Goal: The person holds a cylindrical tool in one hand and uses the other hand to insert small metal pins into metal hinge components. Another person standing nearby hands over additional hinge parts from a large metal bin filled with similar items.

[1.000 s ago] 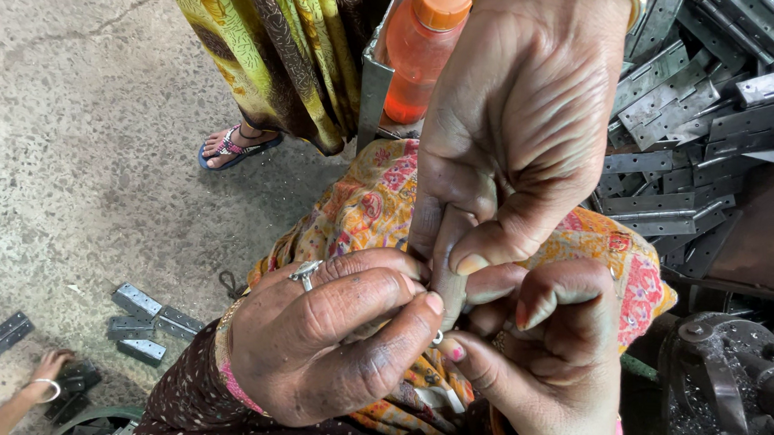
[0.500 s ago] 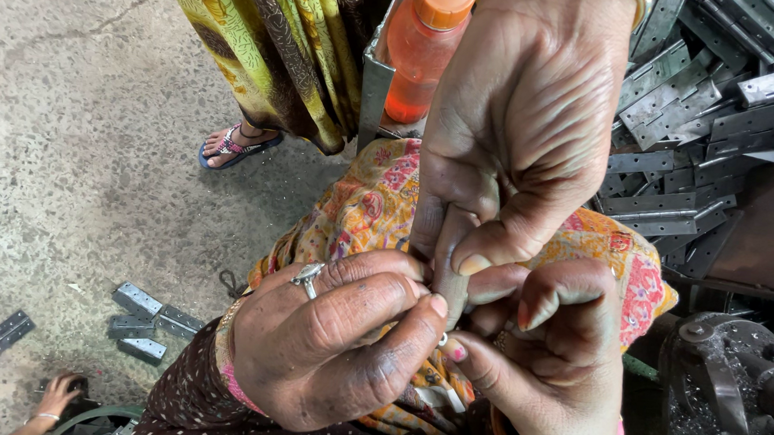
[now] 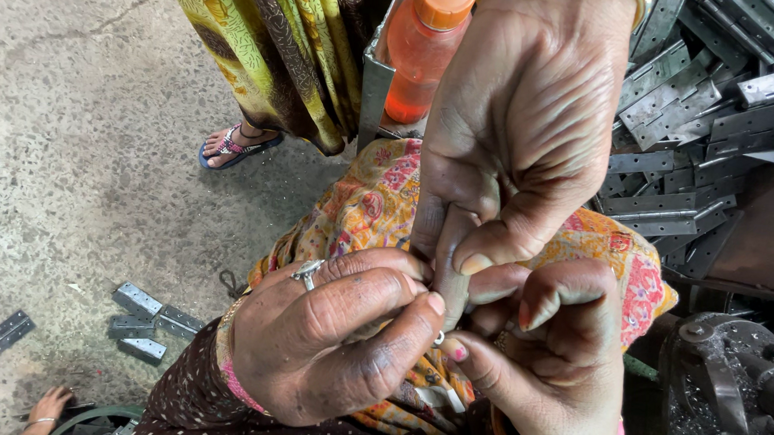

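Observation:
My left hand (image 3: pixel 328 338), with a ring and a pink bangle, pinches a small grey metal piece (image 3: pixel 451 293) between thumb and fingers. My right hand (image 3: pixel 547 367), nails painted pink, curls against the same piece from the right and below. Another person's hand (image 3: pixel 524 136) reaches down from the top and grips the upper end of the piece with thumb and fingers. All three hands meet over my lap, which is covered by floral orange cloth (image 3: pixel 379 199). Most of the piece is hidden by fingers.
A heap of grey metal hinges (image 3: pixel 701 128) lies at the upper right. An orange bottle (image 3: pixel 422 52) stands behind the hands. Loose hinges (image 3: pixel 143 319) lie on the concrete floor, left. A standing person's sandalled foot (image 3: pixel 236 143) and yellow garment are at top. Dark machine part (image 3: pixel 731 394) at lower right.
The three hands stay locked on the metal piece with almost no movement. A small hand at the bottom left edge has slid slightly lower.

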